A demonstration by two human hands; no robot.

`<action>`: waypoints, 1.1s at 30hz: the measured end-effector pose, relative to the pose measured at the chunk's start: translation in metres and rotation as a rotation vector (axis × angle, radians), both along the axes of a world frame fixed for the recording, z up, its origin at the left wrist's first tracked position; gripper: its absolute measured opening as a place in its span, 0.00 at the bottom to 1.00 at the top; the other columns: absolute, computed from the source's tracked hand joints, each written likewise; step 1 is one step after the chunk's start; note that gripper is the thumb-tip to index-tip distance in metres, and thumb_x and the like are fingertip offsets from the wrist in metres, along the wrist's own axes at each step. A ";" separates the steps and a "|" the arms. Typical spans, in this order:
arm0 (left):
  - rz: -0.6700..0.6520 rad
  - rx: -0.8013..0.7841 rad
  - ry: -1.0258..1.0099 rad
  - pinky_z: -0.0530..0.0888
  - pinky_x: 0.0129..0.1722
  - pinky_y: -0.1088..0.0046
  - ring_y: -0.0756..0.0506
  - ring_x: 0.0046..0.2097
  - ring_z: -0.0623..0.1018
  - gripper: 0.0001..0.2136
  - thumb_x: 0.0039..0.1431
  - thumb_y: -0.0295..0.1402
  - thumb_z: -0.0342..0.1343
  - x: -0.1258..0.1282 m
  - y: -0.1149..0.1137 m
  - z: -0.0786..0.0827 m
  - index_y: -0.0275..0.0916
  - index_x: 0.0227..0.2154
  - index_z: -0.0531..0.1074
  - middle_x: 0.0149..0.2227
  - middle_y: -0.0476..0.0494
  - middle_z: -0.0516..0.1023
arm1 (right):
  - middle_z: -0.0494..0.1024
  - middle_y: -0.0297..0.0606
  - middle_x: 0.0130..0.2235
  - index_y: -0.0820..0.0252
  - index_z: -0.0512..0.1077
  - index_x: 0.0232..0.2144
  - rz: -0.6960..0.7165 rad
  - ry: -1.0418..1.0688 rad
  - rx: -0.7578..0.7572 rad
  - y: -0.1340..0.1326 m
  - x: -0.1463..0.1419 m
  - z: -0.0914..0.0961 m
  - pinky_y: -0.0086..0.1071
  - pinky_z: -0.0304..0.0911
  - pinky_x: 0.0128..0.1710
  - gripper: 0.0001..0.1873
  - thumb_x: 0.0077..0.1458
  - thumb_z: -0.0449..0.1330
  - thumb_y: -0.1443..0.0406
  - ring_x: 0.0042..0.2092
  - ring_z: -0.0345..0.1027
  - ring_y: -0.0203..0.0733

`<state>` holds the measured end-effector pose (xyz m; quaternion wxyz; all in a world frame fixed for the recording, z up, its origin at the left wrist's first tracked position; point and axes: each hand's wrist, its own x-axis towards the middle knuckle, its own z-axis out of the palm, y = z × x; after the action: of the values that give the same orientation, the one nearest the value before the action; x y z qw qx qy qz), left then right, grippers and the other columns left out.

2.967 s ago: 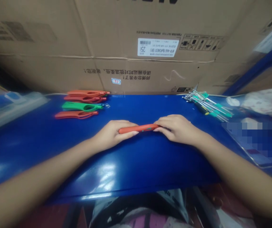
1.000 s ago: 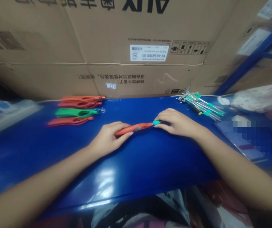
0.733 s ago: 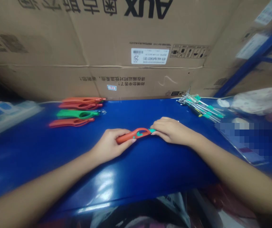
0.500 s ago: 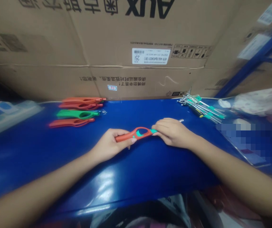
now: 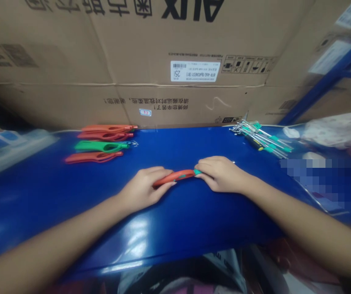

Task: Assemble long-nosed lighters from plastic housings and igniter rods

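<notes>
The lighter handle (image 5: pixel 175 177) I'm holding is orange-red, with small green inserts (image 5: pixel 181 177) and a teal end piece (image 5: pixel 197 172). To my left, three loose handles (image 5: pixel 86 157) are orange to red, and the green handle (image 5: pixel 93 145) among them is vivid. To my right, the rods (image 5: pixel 267 139) are silvery with teal ends; the screwdriver (image 5: pixel 256 143) is black and yellow. My tabletop (image 5: pixel 175 228) is glossy deep blue, streaked with white glare. The carton (image 5: pixel 77 73) is brown printed in black, its barcode label (image 5: pixel 195 71) white, its small sticker (image 5: pixel 145 112) white bordered in blue with red marks. The bundle (image 5: pixel 337 128) at far right is whitish, faintly spotted; the metal frame (image 5: pixel 325 81) is blue.
</notes>
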<state>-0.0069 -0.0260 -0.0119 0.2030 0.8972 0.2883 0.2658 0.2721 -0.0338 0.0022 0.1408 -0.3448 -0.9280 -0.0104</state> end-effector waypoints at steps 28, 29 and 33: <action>0.162 0.129 0.254 0.73 0.50 0.58 0.38 0.46 0.74 0.14 0.66 0.33 0.54 -0.010 0.018 0.003 0.36 0.52 0.75 0.45 0.36 0.73 | 0.75 0.41 0.51 0.53 0.74 0.49 -0.481 -0.068 -0.148 0.019 0.026 0.026 0.39 0.61 0.55 0.17 0.65 0.56 0.53 0.54 0.68 0.47; 0.165 0.141 0.296 0.74 0.49 0.58 0.38 0.45 0.73 0.14 0.67 0.33 0.53 -0.010 0.016 0.006 0.35 0.51 0.76 0.45 0.36 0.73 | 0.75 0.43 0.52 0.54 0.73 0.50 -0.583 -0.081 -0.128 0.021 0.030 0.027 0.41 0.60 0.56 0.17 0.65 0.55 0.54 0.56 0.66 0.49; 0.188 0.168 0.465 0.74 0.45 0.58 0.38 0.43 0.73 0.15 0.69 0.31 0.49 -0.006 0.007 0.016 0.32 0.50 0.76 0.41 0.35 0.73 | 0.69 0.60 0.56 0.67 0.69 0.57 -1.005 -0.087 -0.089 0.032 0.062 0.032 0.50 0.61 0.56 0.22 0.62 0.56 0.63 0.60 0.63 0.63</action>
<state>-0.0126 -0.0191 0.0040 0.0303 0.9172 0.3862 0.0930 0.3339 -0.0023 0.0339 0.0649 -0.7538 -0.6518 -0.0518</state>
